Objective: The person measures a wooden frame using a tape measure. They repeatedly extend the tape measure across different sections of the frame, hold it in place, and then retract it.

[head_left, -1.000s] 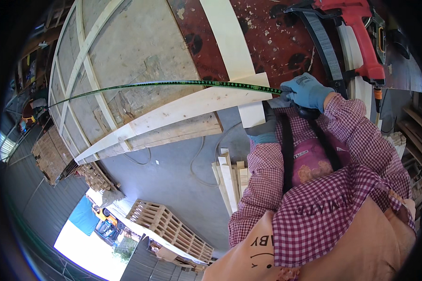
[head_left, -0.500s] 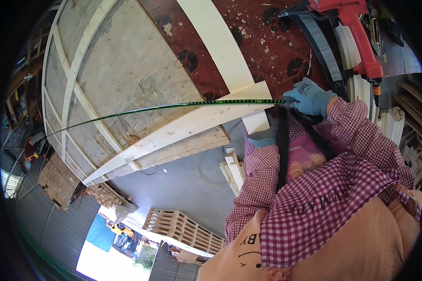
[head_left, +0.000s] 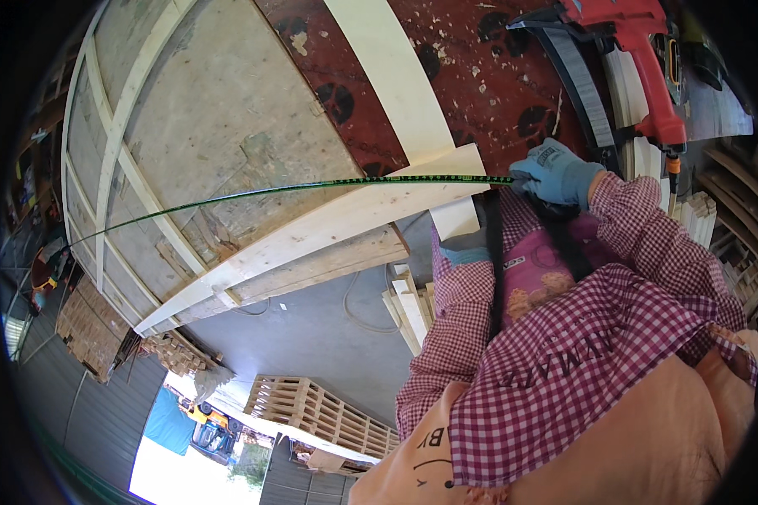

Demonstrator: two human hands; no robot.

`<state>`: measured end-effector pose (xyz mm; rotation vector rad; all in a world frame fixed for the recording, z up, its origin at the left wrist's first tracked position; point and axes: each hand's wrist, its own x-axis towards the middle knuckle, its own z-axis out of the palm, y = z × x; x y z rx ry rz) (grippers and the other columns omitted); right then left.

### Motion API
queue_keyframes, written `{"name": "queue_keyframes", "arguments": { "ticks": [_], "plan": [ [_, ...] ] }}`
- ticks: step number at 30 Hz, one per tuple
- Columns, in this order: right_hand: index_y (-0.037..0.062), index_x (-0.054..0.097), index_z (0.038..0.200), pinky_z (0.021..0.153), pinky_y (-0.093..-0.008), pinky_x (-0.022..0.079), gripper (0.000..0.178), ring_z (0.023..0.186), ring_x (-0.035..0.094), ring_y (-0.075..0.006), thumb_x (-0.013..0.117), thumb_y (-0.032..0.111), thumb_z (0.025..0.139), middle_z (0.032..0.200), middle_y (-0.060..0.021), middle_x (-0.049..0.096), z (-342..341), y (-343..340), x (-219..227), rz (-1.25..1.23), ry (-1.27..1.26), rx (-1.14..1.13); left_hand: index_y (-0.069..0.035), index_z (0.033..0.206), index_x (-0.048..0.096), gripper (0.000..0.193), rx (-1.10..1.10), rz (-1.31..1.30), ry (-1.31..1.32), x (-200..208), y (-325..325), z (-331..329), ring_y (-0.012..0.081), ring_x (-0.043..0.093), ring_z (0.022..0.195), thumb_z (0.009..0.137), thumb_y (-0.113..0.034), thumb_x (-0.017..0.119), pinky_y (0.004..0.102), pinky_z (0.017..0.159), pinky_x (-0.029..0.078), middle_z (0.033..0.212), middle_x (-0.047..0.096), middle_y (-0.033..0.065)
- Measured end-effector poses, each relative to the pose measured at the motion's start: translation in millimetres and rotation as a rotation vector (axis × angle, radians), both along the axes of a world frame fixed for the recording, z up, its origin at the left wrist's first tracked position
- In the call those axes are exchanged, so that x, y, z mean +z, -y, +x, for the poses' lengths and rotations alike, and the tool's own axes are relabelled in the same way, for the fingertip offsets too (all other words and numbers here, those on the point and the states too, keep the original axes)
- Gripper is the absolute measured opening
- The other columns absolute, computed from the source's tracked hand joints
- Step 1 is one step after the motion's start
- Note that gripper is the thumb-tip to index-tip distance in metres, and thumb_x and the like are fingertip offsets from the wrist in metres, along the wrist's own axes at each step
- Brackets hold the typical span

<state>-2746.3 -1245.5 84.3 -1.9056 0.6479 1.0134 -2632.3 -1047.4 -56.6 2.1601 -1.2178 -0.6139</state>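
A green tape measure (head_left: 312, 185) is stretched across the wooden frame, from my right hand far out to the left. My right hand (head_left: 556, 175), in a blue-grey glove, is closed on the near end of its blade, by the corner of a pale wooden board (head_left: 286, 240). Below that corner, my left hand (head_left: 466, 255) is beside the end of a pale plywood strip (head_left: 455, 219); its fingers are mostly hidden. The blade passes over the board and the ribs of the curved frame (head_left: 126, 101).
A red nail gun (head_left: 648, 76) lies at the upper right on the red-brown panel (head_left: 472, 59). Wood strips (head_left: 410, 307) stand below the frame, and a slatted pallet (head_left: 320, 412) lies farther off. At far left, a blurred orange-and-dark shape (head_left: 44, 271) is near the blade's end.
The view has shifted slightly, so the frame and floor sit a little farther left. My right hand keeps its hold on the stretched tape measure, and my left hand stays under the board's corner.
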Motion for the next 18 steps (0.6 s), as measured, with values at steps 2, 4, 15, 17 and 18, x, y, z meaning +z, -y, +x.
{"name": "queue_keyframes", "arguments": {
  "ticks": [2,4,15,17,18],
  "plan": [
    [0.0144,0.061,0.110,0.089,-0.0387,0.037,0.028,0.092,0.055,-0.0263,0.054,0.030,0.088,0.095,-0.0107,0.063,-1.9,-0.2,-2.4,-0.005,0.023,-0.013,-0.010,0.127,0.051,0.046,0.025,-0.044,-0.040,-7.9,-4.7,0.1,0.0365,0.050,0.117,0.088,-0.034,0.055,0.0459,0.101,0.039,0.126,0.053,0.0167],
    [0.0151,0.061,0.106,0.088,-0.0382,0.036,0.024,0.091,0.055,-0.0257,0.054,0.030,0.088,0.093,-0.0105,0.063,-3.7,-3.1,-4.8,-0.016,0.037,-0.020,-0.009,0.122,0.056,0.044,-0.019,-0.112,0.101,1.1,-0.6,4.4,0.0403,0.052,0.113,0.084,-0.032,0.058,0.0501,0.097,0.040,0.121,0.056,0.0181],
    [0.0201,0.062,0.104,0.087,-0.0404,0.041,0.018,0.091,0.063,-0.0265,0.053,0.028,0.090,0.093,-0.0088,0.067,-6.8,-7.5,-6.2,-0.088,0.146,0.022,-0.012,0.128,0.050,0.047,0.944,-0.163,-1.407,88.2,2.9,7.8,0.0375,0.045,0.123,0.090,-0.038,0.042,0.0605,0.101,0.032,0.130,0.052,0.0145],
    [0.0202,0.062,0.104,0.086,-0.0403,0.042,0.019,0.091,0.063,-0.0269,0.053,0.029,0.090,0.093,-0.0089,0.067,-6.8,-8.4,-6.3,-0.112,0.105,0.007,-0.013,0.129,0.050,0.049,1.480,-0.336,-2.074,93.8,-1.4,8.5,0.0361,0.046,0.122,0.090,-0.040,0.039,0.0641,0.101,0.031,0.127,0.054,0.0118],
    [0.0202,0.062,0.103,0.086,-0.0403,0.042,0.019,0.090,0.063,-0.0271,0.053,0.029,0.089,0.093,-0.0089,0.067,-6.6,-8.7,-5.3,-0.126,0.080,-0.004,-0.013,0.128,0.050,0.049,1.403,-0.278,-2.056,94.1,-2.0,9.7,0.0354,0.047,0.120,0.090,-0.041,0.037,0.0653,0.101,0.030,0.126,0.055,0.0107]
  ]
}}
